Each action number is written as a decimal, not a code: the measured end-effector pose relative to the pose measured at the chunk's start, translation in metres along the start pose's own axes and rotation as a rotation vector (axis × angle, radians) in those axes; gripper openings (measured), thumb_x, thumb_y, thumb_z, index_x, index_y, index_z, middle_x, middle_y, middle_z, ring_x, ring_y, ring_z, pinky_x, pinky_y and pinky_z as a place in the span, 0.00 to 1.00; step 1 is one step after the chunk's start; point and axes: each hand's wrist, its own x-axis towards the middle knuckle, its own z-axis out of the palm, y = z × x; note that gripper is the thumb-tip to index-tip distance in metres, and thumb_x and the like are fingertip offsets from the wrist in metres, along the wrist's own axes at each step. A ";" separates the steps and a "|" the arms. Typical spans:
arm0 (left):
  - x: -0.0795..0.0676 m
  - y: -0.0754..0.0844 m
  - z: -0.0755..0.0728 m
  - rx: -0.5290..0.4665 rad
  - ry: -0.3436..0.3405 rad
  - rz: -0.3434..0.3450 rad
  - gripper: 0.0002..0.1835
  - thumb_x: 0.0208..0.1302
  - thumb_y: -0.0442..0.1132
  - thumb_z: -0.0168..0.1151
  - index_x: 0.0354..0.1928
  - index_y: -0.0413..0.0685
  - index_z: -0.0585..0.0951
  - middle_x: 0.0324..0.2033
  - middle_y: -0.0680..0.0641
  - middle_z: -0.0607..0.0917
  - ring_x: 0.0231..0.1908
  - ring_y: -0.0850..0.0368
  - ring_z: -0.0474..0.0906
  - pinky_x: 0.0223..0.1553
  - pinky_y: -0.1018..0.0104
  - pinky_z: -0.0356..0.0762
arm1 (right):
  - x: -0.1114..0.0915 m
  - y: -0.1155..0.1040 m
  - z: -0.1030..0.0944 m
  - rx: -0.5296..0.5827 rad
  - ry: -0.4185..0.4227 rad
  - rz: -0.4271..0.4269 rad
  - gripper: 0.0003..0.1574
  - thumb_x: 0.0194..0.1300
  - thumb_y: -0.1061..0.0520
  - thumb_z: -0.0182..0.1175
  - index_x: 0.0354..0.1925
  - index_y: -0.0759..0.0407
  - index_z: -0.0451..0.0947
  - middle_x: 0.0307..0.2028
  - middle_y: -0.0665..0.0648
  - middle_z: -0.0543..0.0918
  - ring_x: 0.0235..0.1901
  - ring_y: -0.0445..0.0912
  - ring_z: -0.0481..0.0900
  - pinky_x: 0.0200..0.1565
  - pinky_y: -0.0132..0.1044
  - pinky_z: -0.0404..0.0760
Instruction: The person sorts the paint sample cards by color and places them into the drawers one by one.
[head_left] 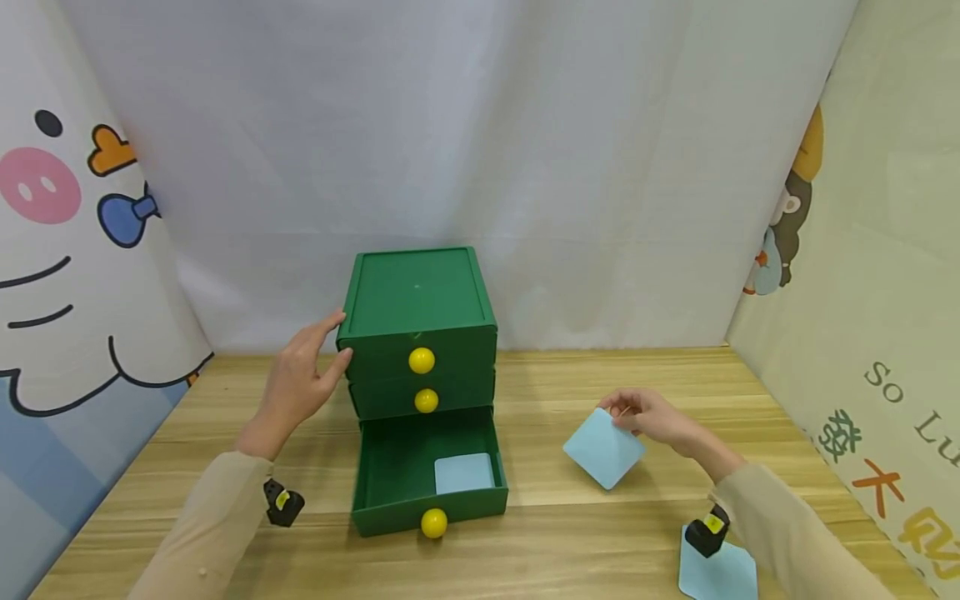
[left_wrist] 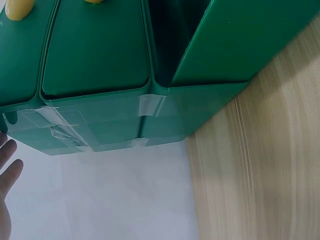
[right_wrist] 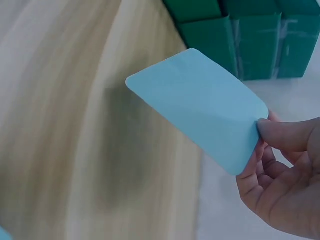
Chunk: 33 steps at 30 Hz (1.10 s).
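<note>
A green three-drawer box (head_left: 420,292) with round yellow knobs stands on the table, its bottom drawer (head_left: 401,508) pulled out. Inside that drawer, at the right, lies a pale blue card (head_left: 463,473). My left hand (head_left: 297,375) rests at the box's upper left side, fingertips at its edge; in the left wrist view only some fingers (left_wrist: 11,175) show beside the green wall. To the right of the box, my right hand (head_left: 651,417) pinches a light blue square card (right_wrist: 200,107) with rounded corners by one corner, thumb on top, holding it tilted above the table.
Another light blue card (head_left: 716,575) lies on the wooden table (head_left: 570,550) at the front right, partly behind the right wrist's black camera (head_left: 707,533). A white curtain (head_left: 600,167) hangs behind, with printed cloths at both sides. Clear tape (left_wrist: 65,127) runs along the box's side.
</note>
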 end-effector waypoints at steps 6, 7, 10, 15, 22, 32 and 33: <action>0.001 0.001 -0.001 0.001 -0.003 -0.002 0.26 0.63 0.40 0.57 0.60 0.34 0.68 0.53 0.35 0.74 0.51 0.40 0.71 0.48 0.44 0.71 | 0.011 -0.034 0.007 -0.023 -0.014 -0.061 0.15 0.65 0.66 0.50 0.50 0.70 0.71 0.33 0.57 0.70 0.30 0.46 0.66 0.30 0.35 0.69; 0.001 0.001 -0.001 0.002 -0.003 -0.002 0.26 0.63 0.40 0.57 0.60 0.35 0.68 0.53 0.35 0.74 0.51 0.40 0.71 0.48 0.44 0.71 | 0.013 -0.041 0.009 -0.023 -0.016 -0.065 0.15 0.65 0.65 0.50 0.49 0.69 0.71 0.33 0.57 0.70 0.31 0.47 0.66 0.31 0.36 0.69; 0.001 0.000 -0.001 0.004 -0.003 -0.001 0.26 0.63 0.41 0.57 0.60 0.35 0.68 0.53 0.35 0.74 0.51 0.40 0.72 0.48 0.44 0.71 | 0.019 -0.060 0.017 -0.027 -0.022 -0.081 0.14 0.66 0.65 0.49 0.50 0.66 0.72 0.33 0.57 0.71 0.32 0.48 0.67 0.33 0.38 0.69; 0.001 0.000 -0.002 -0.001 -0.004 0.004 0.26 0.64 0.42 0.56 0.60 0.34 0.68 0.53 0.35 0.74 0.51 0.40 0.72 0.47 0.44 0.71 | 0.032 -0.086 0.035 -0.018 -0.033 -0.158 0.14 0.65 0.67 0.49 0.48 0.67 0.73 0.33 0.57 0.72 0.33 0.48 0.68 0.35 0.36 0.71; 0.000 0.001 -0.002 -0.005 -0.002 0.007 0.26 0.65 0.43 0.55 0.60 0.34 0.68 0.53 0.35 0.74 0.51 0.40 0.72 0.48 0.44 0.71 | 0.054 -0.103 0.074 0.015 -0.061 -0.221 0.13 0.64 0.69 0.50 0.46 0.70 0.73 0.32 0.56 0.72 0.30 0.45 0.67 0.32 0.34 0.69; 0.001 0.002 -0.002 -0.001 0.001 0.004 0.26 0.64 0.42 0.56 0.60 0.35 0.69 0.52 0.34 0.75 0.50 0.39 0.72 0.47 0.44 0.71 | 0.069 -0.103 0.126 0.093 -0.148 -0.280 0.10 0.63 0.70 0.50 0.43 0.67 0.74 0.30 0.54 0.72 0.26 0.41 0.67 0.28 0.29 0.69; 0.000 0.002 -0.002 0.000 0.001 0.003 0.26 0.64 0.42 0.56 0.60 0.35 0.69 0.52 0.34 0.75 0.50 0.39 0.72 0.47 0.44 0.71 | 0.070 -0.102 0.131 0.095 -0.156 -0.267 0.11 0.63 0.70 0.50 0.43 0.67 0.74 0.30 0.54 0.72 0.26 0.41 0.66 0.27 0.28 0.69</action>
